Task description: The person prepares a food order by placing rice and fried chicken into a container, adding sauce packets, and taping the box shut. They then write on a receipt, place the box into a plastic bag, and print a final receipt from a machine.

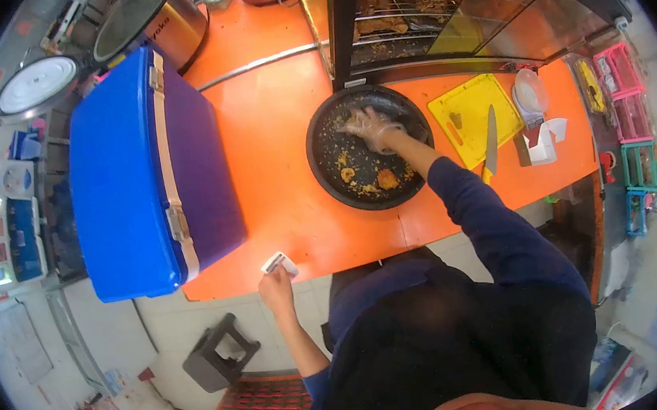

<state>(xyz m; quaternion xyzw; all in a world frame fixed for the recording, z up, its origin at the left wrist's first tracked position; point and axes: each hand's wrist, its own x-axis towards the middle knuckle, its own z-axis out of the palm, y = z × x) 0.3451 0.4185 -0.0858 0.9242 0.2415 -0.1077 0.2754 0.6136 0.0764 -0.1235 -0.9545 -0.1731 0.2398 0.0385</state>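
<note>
Pan, one: black, round, wide and shallow-walled, on the orange desk, just on the near side of the display case. Stiff, likely metal, and I would judge it awkward for its breadth; best taken by the rim at two opposite sides, with care if grease has made it slick.

Crumbs, loose: golden to brown, scattered over the pan's floor, thickest toward the left and near side. Light, dry-looking, easily spilled; better gathered than pinched.

Fried pieces, two: a larger orange-brown one at the near side, a smaller, paler one to its left. Rough-crusted, probably light and brittle; a gentle hold round the edges should spare the coating.

Right hand, in a clear plastic glove: inside the pan, toward its far side, fingers stretched leftward over the crumbs. Whether they close on anything I cannot make out from here.

Left hand, bare: at the near edge of the desk, fingers pinched on a white slip with dark marking. The slip looks thin and light, suited to a corner grip.

Neighbours: yellow cutting board right of the pan, knife lying across its right side; white box farther right; large blue cooler to the left.
</note>
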